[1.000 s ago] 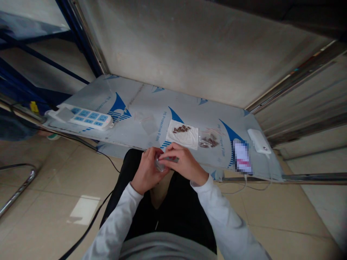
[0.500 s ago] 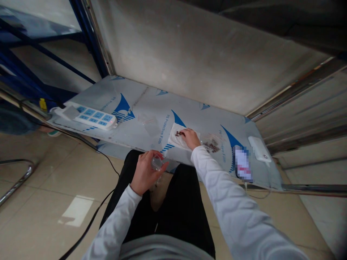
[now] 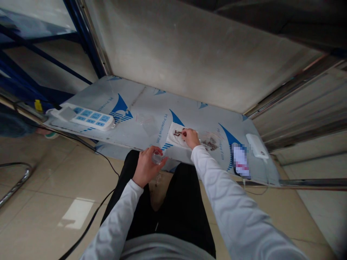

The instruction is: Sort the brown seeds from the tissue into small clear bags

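My left hand (image 3: 146, 165) is curled around a small clear plastic cup (image 3: 157, 157), held above my lap by the bench's front edge. On the bench lies a white tissue (image 3: 171, 138) with several small brown pieces (image 3: 177, 133) on it. Over the tissue's right part, my right hand (image 3: 192, 138) pinches a small brown piece (image 3: 184, 133) between thumb and fingertips. The palm hides part of the tissue. Right of that hand is a clear plastic bag (image 3: 210, 143) with more dark brown pieces.
A white power strip (image 3: 93, 118) sits on the left of the film-covered bench (image 3: 143, 97). Clear plastic wrap (image 3: 145, 119) lies behind my left hand. To the right are a phone (image 3: 240, 161) and a white power bank (image 3: 257, 146) with a cable. Another person is partly visible at far left.
My right hand stays over the tissue, with its fingertips slightly farther right of the loose brown pieces, more of which show. My left hand has tilted the cup a little. The view has shifted slightly.
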### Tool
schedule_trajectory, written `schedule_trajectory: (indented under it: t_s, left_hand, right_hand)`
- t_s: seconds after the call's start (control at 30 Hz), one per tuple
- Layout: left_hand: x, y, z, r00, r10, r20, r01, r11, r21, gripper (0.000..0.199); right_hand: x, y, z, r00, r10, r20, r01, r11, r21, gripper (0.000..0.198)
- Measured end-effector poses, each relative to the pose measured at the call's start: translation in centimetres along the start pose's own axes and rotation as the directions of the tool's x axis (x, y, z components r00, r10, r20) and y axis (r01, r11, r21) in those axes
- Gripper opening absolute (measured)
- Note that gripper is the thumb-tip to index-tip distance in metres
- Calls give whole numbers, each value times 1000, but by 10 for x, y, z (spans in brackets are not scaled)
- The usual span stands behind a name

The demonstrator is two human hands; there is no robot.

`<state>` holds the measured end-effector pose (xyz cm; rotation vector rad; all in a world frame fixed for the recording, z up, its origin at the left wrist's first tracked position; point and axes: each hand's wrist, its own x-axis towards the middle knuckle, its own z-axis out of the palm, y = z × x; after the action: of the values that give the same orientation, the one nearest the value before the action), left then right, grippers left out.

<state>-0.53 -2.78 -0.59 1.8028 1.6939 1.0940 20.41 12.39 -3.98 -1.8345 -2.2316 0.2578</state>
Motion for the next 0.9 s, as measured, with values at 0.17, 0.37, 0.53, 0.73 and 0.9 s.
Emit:
schedule_trajectory:
  t_s: [0.17, 0.37, 0.53, 0.73, 0.9]
  left_hand:
    - [9, 3, 2, 1000, 3, -3, -3, 1000, -24, 21]
    - [21, 5, 8, 1000, 16, -17, -17, 999, -38, 23]
    - [24, 8, 16, 998, 55, -5, -56, 997, -56, 22]
    - [28, 14, 22, 997, 74, -10, -74, 993, -90, 23]
    - [30, 29, 28, 993, 110, -47, -117, 974, -194, 24]
  right_hand:
    - [2, 3, 4, 998, 56, -27, -54, 997, 57, 22]
    - [3, 12, 5, 995, 101, -20, -95, 978, 186, 18]
    - [1, 11, 0, 994, 95, -50, -80, 966, 244, 17]
    - [-6, 1, -17, 983, 140, -120, -86, 923, 374, 18]
    - [-54, -35, -71, 989, 81, -125, 37, 678, 734, 20]
